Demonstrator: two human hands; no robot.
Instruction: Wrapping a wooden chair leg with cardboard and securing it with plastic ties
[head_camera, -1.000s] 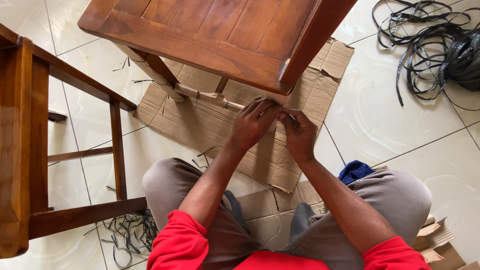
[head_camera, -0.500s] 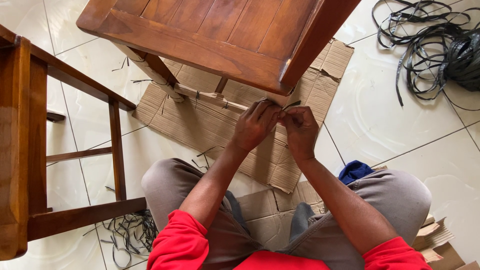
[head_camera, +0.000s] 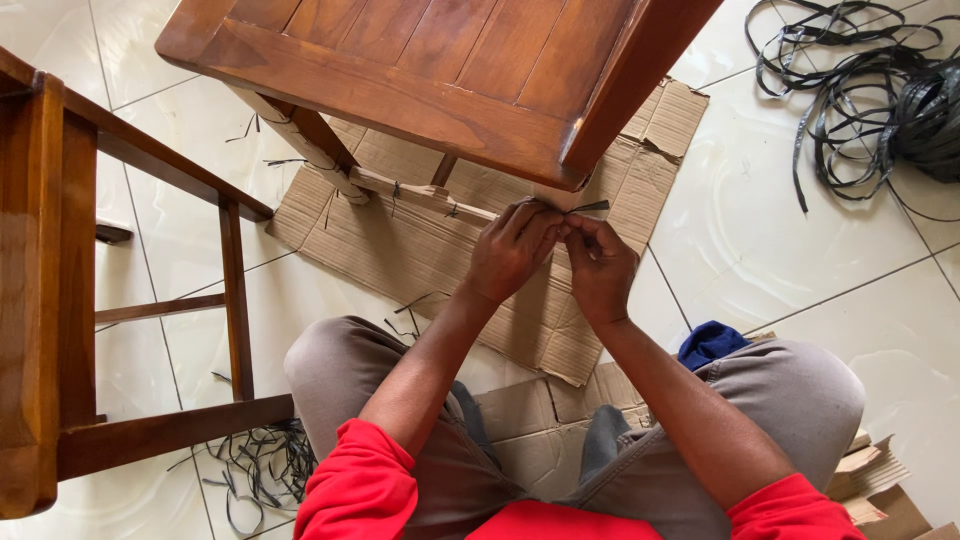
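A brown wooden table (head_camera: 430, 70) stands on flattened cardboard (head_camera: 420, 250), its legs and lower rail wrapped in cardboard. My left hand (head_camera: 508, 250) presses against the wrapped leg just under the table's near corner. My right hand (head_camera: 598, 268) sits beside it, fingers pinched on a thin black plastic strap (head_camera: 588, 207) whose short end sticks out to the right of the leg. Both hands touch each other at the leg.
A wooden chair frame (head_camera: 70, 290) stands at the left. A tangle of black strapping (head_camera: 880, 90) lies at the top right, cut strap scraps (head_camera: 260, 465) by my left knee. A blue cloth (head_camera: 708, 342) and cardboard pieces (head_camera: 870, 480) lie by my right knee.
My right hand has shifted slightly at the leg, and the strap's short end now sticks out to the right, where a second ago it was hidden.
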